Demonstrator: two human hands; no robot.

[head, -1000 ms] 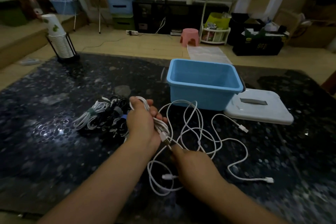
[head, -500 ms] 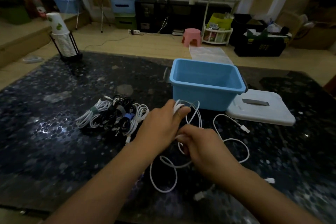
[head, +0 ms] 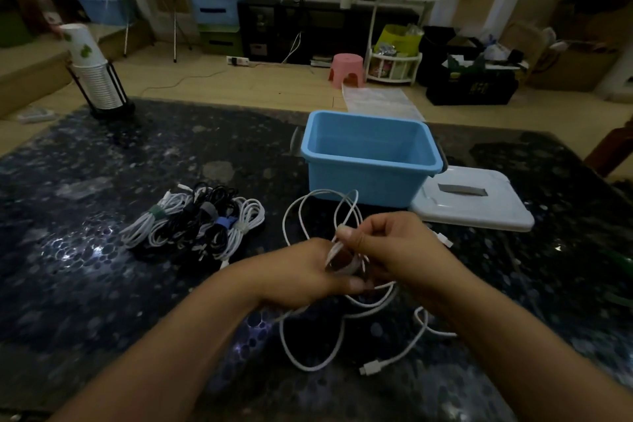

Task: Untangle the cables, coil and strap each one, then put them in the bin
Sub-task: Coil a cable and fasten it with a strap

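Fingers [head: 346, 236] on one white cable [head: 318, 346]

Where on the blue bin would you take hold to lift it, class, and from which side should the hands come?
Grip the blue bin by its two dark end handles, one at the left end and one at the right, with one hand coming in from each end. The flared rim gives little purchase, the white lid crowds the right front corner, and the open top faces up, so lifting it level looks safest.

left hand [head: 301, 271] fingers: hidden under palm | white cable [head: 318, 349]: crossings between hands unclear | forearms: cut off
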